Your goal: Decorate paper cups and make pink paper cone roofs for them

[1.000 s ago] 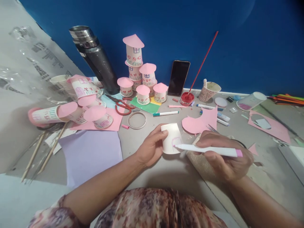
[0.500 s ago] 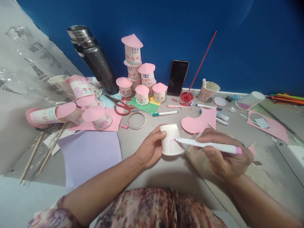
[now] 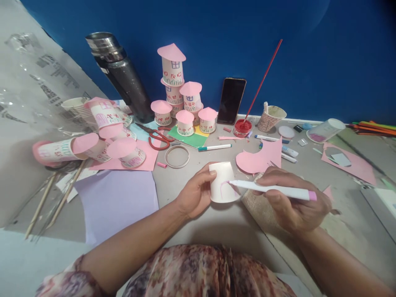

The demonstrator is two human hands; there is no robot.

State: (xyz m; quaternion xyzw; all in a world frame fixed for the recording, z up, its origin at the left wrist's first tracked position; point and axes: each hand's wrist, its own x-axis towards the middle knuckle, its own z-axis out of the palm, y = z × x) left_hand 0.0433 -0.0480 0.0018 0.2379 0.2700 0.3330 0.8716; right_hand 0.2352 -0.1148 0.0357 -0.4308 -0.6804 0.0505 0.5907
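Note:
A white paper cup, held upside down with its wide rim toward me, is gripped by my left hand, thumb on its near side. A thin pink arch-shaped line shows on the cup wall. My right hand is closed around a white felt-tip marker with a pink end. The marker's tip touches the cup at the drawn line. Just beyond the cup lie a cut piece of pink paper and a capped teal-ended marker.
Paper-cup houses with pink cone roofs stand at the back, near a leaning black flask and a phone. Scissors, a tape roll and purple paper lie leftward. A red paint pot holds a brush.
The pink line on the cup has grown on its right side. Both hands keep nearly the same place, with the marker tip still on the cup.

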